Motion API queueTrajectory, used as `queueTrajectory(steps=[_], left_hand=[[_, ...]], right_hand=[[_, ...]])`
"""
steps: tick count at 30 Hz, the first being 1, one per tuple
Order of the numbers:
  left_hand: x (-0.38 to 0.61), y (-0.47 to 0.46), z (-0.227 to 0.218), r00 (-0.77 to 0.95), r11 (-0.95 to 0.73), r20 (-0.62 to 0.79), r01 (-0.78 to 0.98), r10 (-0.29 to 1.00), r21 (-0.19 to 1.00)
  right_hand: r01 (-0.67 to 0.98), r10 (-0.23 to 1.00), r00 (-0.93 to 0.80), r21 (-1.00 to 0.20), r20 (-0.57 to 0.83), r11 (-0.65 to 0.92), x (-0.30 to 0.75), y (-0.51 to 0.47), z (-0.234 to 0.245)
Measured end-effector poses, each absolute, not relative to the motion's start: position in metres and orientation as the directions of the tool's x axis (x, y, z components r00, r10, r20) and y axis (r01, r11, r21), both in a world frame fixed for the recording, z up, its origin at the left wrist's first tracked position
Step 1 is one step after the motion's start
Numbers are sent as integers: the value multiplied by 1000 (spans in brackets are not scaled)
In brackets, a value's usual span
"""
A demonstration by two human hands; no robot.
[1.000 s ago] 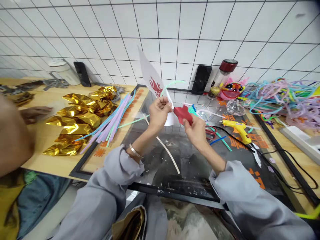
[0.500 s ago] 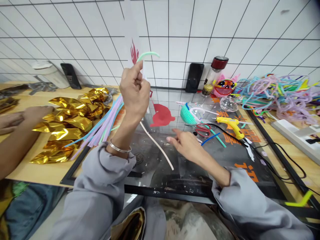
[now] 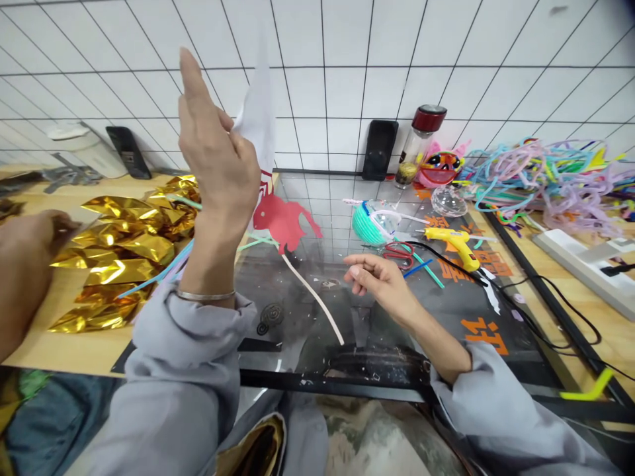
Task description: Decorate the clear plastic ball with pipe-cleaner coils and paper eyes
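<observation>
My left hand (image 3: pixel 215 155) is raised in front of the tiled wall, its thumb and fingers pinched on a white backing sheet (image 3: pixel 258 116) that stands upright and carries red print at its lower end. A red cut-out shape (image 3: pixel 284 221) shows just below the sheet; I cannot tell whether it hangs from it or lies on the glass. My right hand (image 3: pixel 380 279) hovers low over the black-framed glass board (image 3: pixel 347 330), fingers loosely bent and apart, with nothing in them. A pale pipe cleaner (image 3: pixel 313 296) lies on the glass between my hands.
Crumpled gold foil (image 3: pixel 124 248) covers the wooden table at the left, where another person's hand (image 3: pixel 24 248) works. To the right lie a teal ball (image 3: pixel 367 226), red scissors (image 3: pixel 398 252), a yellow glue gun (image 3: pixel 454 241) with its cable, and a pile of pipe cleaners (image 3: pixel 555 175).
My left hand has lifted the white sheet up and to the left. My right hand let go of the red shape and sank over the glass with nothing in it.
</observation>
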State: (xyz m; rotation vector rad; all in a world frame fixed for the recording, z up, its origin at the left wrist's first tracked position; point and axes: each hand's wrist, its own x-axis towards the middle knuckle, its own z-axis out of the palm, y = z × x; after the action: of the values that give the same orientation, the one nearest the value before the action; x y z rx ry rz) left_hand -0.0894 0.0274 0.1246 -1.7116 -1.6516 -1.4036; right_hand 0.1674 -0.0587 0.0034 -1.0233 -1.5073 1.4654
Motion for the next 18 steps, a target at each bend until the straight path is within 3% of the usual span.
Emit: queueTrajectory(steps=[4, 7, 11, 14, 16, 18], left_hand=[[-72, 9, 135, -171, -203, 844, 928, 508, 311], [-74, 12, 127, -215, -183, 797, 909, 565, 375], [-89, 24, 113, -333, -269, 803, 819, 495, 506], [-96, 29, 115, -572, -389, 701, 584, 425, 712], [-99, 29, 121, -734, -466, 532, 328, 421, 822], [-102, 27, 128, -812, -520, 357, 79, 461, 850]], right_hand=[[-103, 942, -335, -992, -30, -68, 168, -60, 11], [-139, 946, -321, -987, -38, -86, 170, -60, 12], [-94, 914, -400, -989, -65, -111, 170, -63, 7], [-44, 880, -471, -994, -63, -95, 169, -67, 4], [-16, 872, -486, -998, -52, -69, 168, -69, 3], [3, 872, -487, -999, -40, -44, 168, -69, 3]])
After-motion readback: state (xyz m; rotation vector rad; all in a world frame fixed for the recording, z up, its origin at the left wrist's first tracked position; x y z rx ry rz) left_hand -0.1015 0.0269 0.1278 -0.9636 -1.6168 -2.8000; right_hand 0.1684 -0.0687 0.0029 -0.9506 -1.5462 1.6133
